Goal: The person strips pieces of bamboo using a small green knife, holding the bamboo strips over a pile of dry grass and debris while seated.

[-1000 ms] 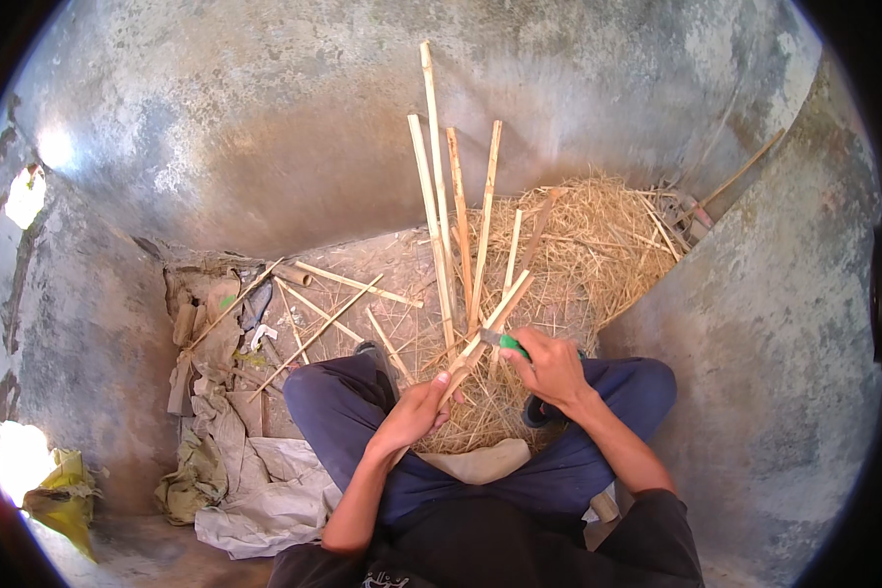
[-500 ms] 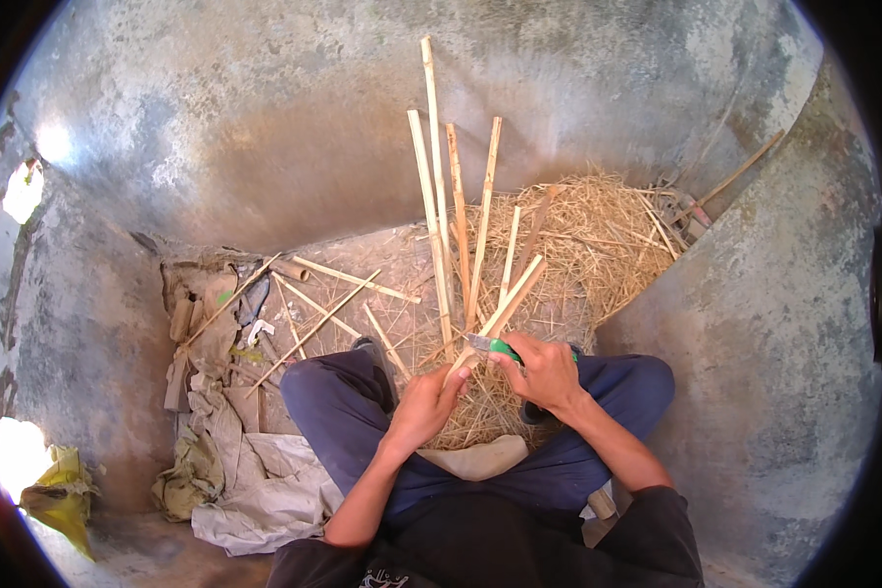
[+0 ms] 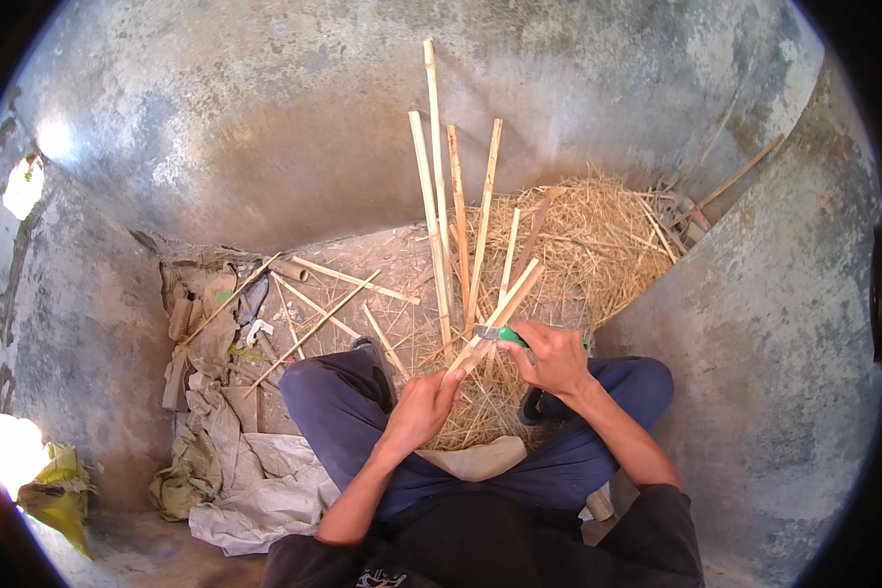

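My left hand (image 3: 423, 410) is closed round the near end of a pale split bamboo strip (image 3: 512, 297), which slants away up to the right between my knees. In my right hand (image 3: 556, 363) is a green-handled utility knife (image 3: 507, 336). Its blade lies against the strip, a short way beyond my left fingers. Just past the strip, several long bamboo sticks (image 3: 429, 206) stand leaning toward the far wall. Below my hands, shavings (image 3: 470, 416) cover the ground, and a pale cloth (image 3: 475, 458) lies across my lap.
A big heap of shavings (image 3: 608, 235) fills the far right corner. Loose sticks (image 3: 328, 318) and rubble (image 3: 201, 304) lie to the left, above crumpled sacking (image 3: 265, 490). Concrete walls (image 3: 314, 118) close in around me; a thin stick (image 3: 740, 171) leans at the right.
The knife and my right hand have moved a little away from me along the strip, up and to the right. My left hand keeps its grip in nearly the same place.
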Demonstrator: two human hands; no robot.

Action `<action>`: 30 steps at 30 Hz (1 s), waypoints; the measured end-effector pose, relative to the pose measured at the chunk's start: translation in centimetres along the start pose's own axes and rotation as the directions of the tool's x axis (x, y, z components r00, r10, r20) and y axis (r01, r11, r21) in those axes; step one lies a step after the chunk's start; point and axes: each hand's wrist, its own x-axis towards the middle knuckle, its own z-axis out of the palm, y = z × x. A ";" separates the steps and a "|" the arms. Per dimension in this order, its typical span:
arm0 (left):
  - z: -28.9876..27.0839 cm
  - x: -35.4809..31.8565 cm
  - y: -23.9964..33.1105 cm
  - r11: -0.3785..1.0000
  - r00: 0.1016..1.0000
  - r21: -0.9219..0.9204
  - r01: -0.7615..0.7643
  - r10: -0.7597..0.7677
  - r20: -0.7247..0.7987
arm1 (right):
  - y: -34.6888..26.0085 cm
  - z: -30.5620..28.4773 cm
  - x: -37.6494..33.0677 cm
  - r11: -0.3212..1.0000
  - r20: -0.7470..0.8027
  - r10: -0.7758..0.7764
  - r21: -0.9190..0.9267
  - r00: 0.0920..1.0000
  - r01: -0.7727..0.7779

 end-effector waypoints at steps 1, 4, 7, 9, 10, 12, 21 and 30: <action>0.0 -0.1 -0.2 1.000 1.000 0.004 -0.005 0.005 -0.002 | 0.9 0.1 -0.1 0.999 0.002 0.033 -0.036 0.999 -0.033; -0.2 -0.8 -1.5 0.999 0.999 0.038 -0.030 0.031 -0.019 | 2.8 -0.8 1.3 0.997 -0.067 0.064 -0.037 0.996 -0.066; -0.4 -1.0 -1.8 0.998 0.999 0.047 -0.037 0.039 -0.038 | 3.0 -1.1 2.4 0.996 -0.088 0.081 -0.018 0.993 -0.083; -0.8 -1.0 -1.8 0.999 0.999 0.041 -0.021 0.023 -0.044 | 2.5 -1.1 3.0 0.994 -0.073 0.106 -0.003 0.992 -0.107; -0.9 -1.2 -2.0 0.999 0.999 0.038 -0.004 0.005 -0.034 | 2.3 -1.1 3.0 0.991 -0.060 0.132 0.010 0.989 -0.132; -0.9 -1.3 -2.5 0.999 1.000 0.030 0.011 -0.010 -0.029 | 2.1 -1.1 3.1 0.987 -0.046 0.160 0.021 0.986 -0.159; -0.7 -2.3 -4.1 0.999 1.000 0.041 -0.022 0.023 -0.021 | 6.4 -0.5 2.7 0.927 -0.101 0.374 0.037 0.922 -0.372; -3.1 -2.5 -4.6 0.907 0.965 -0.349 0.235 -0.175 0.195 | 6.2 -3.3 2.9 0.801 0.047 0.547 0.260 0.836 -0.539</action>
